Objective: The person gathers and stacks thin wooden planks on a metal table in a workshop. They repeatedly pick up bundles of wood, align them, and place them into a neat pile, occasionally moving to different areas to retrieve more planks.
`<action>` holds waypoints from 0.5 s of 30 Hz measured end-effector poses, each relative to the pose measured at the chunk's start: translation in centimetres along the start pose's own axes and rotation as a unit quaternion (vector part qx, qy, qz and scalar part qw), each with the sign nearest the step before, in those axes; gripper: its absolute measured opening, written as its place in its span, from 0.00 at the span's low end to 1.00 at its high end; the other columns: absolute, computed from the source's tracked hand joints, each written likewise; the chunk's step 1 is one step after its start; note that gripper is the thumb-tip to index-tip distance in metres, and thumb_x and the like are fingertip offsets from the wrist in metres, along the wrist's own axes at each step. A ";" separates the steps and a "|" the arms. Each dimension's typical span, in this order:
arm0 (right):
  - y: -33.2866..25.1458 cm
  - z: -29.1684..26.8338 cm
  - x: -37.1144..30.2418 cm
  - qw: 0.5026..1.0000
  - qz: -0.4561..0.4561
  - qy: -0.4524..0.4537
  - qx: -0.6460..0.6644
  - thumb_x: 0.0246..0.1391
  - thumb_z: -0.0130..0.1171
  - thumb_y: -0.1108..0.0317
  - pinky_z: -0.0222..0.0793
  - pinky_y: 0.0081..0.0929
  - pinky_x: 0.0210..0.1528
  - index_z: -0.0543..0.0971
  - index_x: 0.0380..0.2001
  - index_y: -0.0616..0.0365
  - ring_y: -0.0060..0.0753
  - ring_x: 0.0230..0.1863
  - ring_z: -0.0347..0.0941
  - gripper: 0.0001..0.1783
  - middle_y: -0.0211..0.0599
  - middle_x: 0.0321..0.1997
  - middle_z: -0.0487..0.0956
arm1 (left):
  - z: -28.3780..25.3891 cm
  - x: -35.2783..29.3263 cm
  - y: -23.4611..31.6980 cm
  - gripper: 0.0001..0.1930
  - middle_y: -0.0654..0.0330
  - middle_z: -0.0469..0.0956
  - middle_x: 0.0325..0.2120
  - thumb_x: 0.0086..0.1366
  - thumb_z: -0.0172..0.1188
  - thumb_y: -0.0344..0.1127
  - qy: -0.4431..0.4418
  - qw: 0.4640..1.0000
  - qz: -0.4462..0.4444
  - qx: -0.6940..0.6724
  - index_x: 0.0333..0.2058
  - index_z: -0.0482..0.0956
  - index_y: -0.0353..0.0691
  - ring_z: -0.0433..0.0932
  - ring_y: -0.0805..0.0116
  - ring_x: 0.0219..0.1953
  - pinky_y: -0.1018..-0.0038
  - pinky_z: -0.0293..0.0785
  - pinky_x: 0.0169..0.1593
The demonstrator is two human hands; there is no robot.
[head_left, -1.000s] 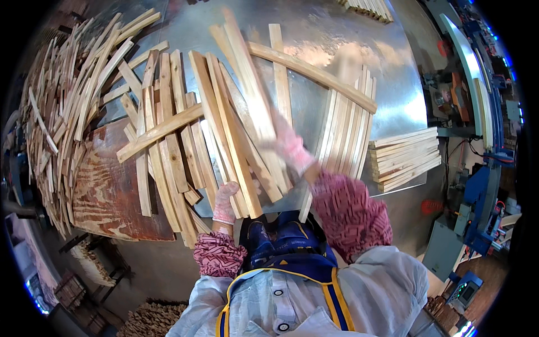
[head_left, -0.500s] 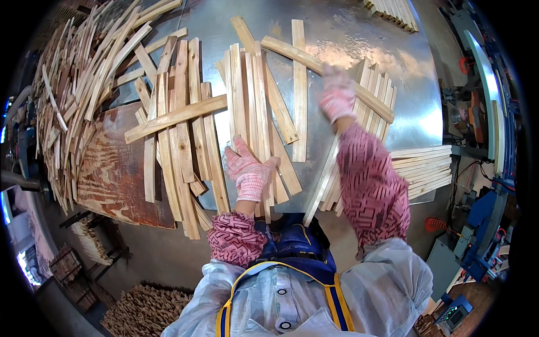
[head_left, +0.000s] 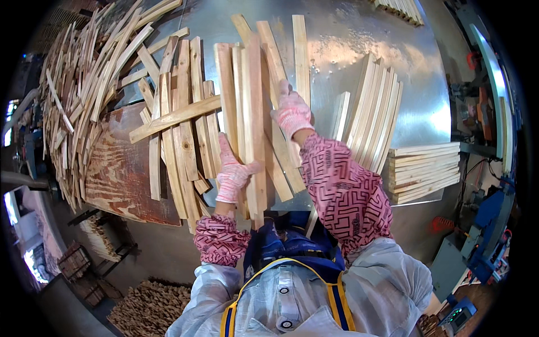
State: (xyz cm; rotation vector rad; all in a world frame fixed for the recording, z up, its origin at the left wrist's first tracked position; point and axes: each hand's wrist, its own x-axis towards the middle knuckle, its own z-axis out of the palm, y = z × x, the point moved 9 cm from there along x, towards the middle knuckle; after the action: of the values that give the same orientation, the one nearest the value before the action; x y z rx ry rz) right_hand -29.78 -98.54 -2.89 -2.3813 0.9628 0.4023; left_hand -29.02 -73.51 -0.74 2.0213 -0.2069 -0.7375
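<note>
Several pale wooden strips [head_left: 240,84] stand together as a bundle near the table's front edge, their lower ends toward me. My left hand [head_left: 233,174], in a pink-and-white knit glove, grips the bundle from its left side. Its thumb lies across the front strip [head_left: 256,123] and its index finger points up along the side. My right hand [head_left: 294,111], gloved alike, closes on another wooden strip [head_left: 270,53] just right of the bundle, slanting away to the upper left. Its fingers partly cover that strip. Patterned pink sleeves cover both forearms.
Loose strips [head_left: 182,118] lie left of the bundle, one crossing them. A large heap of thin strips [head_left: 84,78] fills the far left. On the metal table [head_left: 415,95], strips lie side by side [head_left: 375,106] at right, beside a neat stack [head_left: 425,171]. Blue machinery [head_left: 485,219] stands beyond.
My right hand has come left, swinging the strip that lay across the right-hand row until it is nearly parallel to the bundle. My left hand has shifted slightly left and lower, its thumb across the front strip.
</note>
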 end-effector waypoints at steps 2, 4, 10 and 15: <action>0.4 -1.0 -0.1 1.000 0.002 -0.015 0.027 0.48 0.65 0.54 0.72 0.43 0.59 0.53 0.68 0.51 0.57 0.60 0.71 0.48 0.56 0.59 0.72 | -0.2 -0.2 0.7 0.61 0.44 0.52 0.68 0.47 0.67 0.26 -0.065 0.967 0.018 -0.245 0.73 0.34 0.51 0.66 0.50 0.61 0.65 0.74 0.56; 0.8 -3.6 -0.5 0.999 0.037 0.006 0.017 0.47 0.65 0.56 0.72 0.43 0.58 0.50 0.69 0.50 0.57 0.59 0.71 0.50 0.57 0.58 0.72 | -1.7 -0.8 -0.9 0.57 0.51 0.63 0.63 0.48 0.63 0.23 -0.057 0.930 -0.009 -0.362 0.73 0.39 0.53 0.74 0.58 0.54 0.70 0.77 0.52; 5.0 -2.9 -4.7 0.985 0.159 0.056 -0.027 0.45 0.65 0.61 0.74 0.40 0.56 0.46 0.71 0.48 0.51 0.56 0.74 0.54 0.56 0.57 0.72 | -0.8 -4.4 -0.4 0.62 0.54 0.62 0.64 0.45 0.71 0.43 -0.122 0.899 -0.028 -0.419 0.73 0.39 0.51 0.72 0.59 0.55 0.67 0.76 0.54; 8.1 -1.4 -3.4 0.968 0.224 -0.027 0.114 0.42 0.70 0.61 0.68 0.36 0.62 0.48 0.71 0.55 0.49 0.64 0.68 0.57 0.52 0.64 0.69 | -0.4 -4.5 1.8 0.63 0.53 0.62 0.63 0.43 0.72 0.43 -0.123 0.927 0.015 -0.354 0.73 0.37 0.48 0.71 0.58 0.56 0.68 0.74 0.55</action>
State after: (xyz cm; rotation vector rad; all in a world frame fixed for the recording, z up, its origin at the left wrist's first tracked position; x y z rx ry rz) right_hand -37.87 -102.34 -3.21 -1.9296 1.4406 0.4895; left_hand -32.16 -72.32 2.75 1.2375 -0.0920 -0.8909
